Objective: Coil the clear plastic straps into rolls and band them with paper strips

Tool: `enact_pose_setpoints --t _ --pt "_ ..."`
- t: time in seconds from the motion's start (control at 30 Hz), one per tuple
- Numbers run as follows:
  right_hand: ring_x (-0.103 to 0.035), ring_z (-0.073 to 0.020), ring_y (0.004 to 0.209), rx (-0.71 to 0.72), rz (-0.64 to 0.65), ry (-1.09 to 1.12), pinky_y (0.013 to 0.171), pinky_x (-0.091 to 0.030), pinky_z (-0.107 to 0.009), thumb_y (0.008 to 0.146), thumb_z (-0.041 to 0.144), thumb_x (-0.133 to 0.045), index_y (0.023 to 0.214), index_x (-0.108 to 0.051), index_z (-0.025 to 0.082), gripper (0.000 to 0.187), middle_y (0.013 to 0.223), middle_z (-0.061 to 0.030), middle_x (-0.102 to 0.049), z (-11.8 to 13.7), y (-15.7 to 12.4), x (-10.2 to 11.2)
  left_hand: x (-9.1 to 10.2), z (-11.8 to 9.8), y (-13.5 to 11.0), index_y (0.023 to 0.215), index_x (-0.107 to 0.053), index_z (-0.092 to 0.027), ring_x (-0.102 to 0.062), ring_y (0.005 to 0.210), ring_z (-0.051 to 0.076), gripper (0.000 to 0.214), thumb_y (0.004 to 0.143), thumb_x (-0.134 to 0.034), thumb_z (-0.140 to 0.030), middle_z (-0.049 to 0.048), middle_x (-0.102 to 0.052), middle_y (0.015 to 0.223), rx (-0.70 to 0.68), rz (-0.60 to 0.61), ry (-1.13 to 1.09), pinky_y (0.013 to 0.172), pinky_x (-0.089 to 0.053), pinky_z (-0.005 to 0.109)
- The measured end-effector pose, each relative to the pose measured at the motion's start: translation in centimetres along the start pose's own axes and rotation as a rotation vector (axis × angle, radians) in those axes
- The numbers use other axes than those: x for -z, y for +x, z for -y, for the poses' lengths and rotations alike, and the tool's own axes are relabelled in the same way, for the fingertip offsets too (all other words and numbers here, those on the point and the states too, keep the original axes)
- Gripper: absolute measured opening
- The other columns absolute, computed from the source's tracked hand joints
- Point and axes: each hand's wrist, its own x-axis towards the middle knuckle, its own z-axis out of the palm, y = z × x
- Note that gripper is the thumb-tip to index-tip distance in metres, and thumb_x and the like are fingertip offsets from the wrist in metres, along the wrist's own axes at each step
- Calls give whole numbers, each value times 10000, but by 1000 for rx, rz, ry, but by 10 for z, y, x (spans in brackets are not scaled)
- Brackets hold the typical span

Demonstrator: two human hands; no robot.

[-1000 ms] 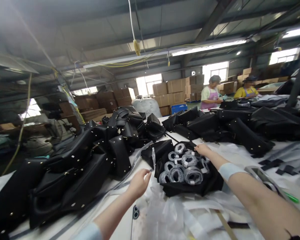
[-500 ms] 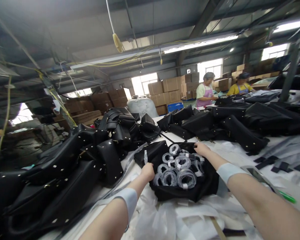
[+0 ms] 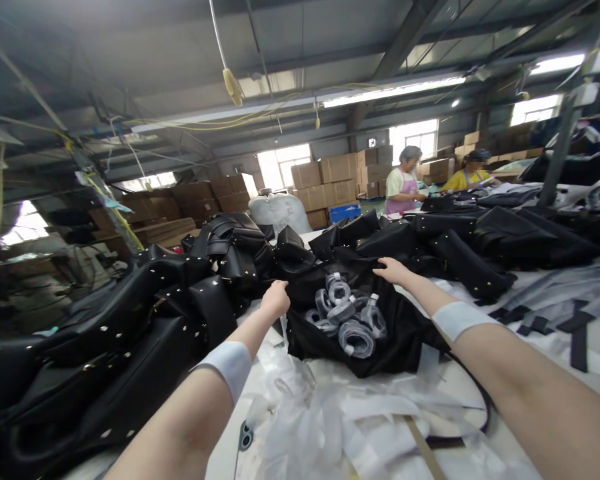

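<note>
A soft black bag (image 3: pixel 405 323) lies in front of me with its mouth wide. Inside it are several grey rolled-up straps (image 3: pixel 357 339), which look wrapped in clear plastic with white bands. My left hand (image 3: pixel 275 299) is closed on the bag's left edge, fingers pinched together. On the far right edge, my right hand (image 3: pixel 394 272) grips the black fabric between thumb and fingers. The bag's far rim is pulled up between both hands. Some fingertips are hidden by the fabric.
Black studded handbags (image 3: pixel 130 353) pile up on the left, with more black bags (image 3: pixel 475 263) along the back. Crumpled clear plastic (image 3: pixel 325 420) covers the near table. Dark straps (image 3: pixel 575 320) lie at right. Two people (image 3: pixel 403 183) work farther off, near cardboard boxes (image 3: pixel 337 177).
Both hands have moved away from me, pulling the bag's edges up and outward. The rolled straps have tumbled closer together inside it. My view has shifted slightly right.
</note>
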Motion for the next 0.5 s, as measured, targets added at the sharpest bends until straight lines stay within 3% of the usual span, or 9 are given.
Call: enact_pose_setpoints --t 0.13,0.23,0.3,0.4,0.5 --pt "-664 -211 849 -41 172 -51 801 -531 -361 804 277 -701 870 -701 111 179 935 -100 -706 21 -26 12 -7 22 -43 1188 -654 -182 -622 1098 245 434 769 -594 -90 119 -564 1332 -66 125 5 980 -449 289" --pt "-640 -266 987 -32 224 -62 853 -505 -372 793 248 -651 896 -727 130 174 1047 -151 -698 44 -63 24 5 57 -86 1235 -625 -236 -664 915 169 406 830 -607 -258 70 -512 1393 -59 165 4 917 -480 246" --pt "-593 -281 1106 17 230 -28 869 -504 -378 814 278 -602 937 -718 163 205 1184 -145 -652 62 -102 38 22 94 -117 1259 -601 -243 -661 868 141 400 868 -569 -323 54 -495 1410 18 158 33 907 -481 232" --pt "-630 -276 1032 140 183 118 786 -545 -390 828 432 -561 937 -704 222 277 1237 -98 -625 90 -178 67 51 162 -165 1205 -623 -191 -649 958 175 340 916 -503 -323 84 -570 1315 226 138 144 920 -470 252" --pt "-629 -296 1053 196 304 106 843 -543 -429 835 518 -548 974 -695 250 336 1287 -67 -598 105 -264 89 68 221 -211 1056 -666 -155 -633 1011 215 241 932 -517 -299 104 -656 1123 420 184 271 914 -486 332"
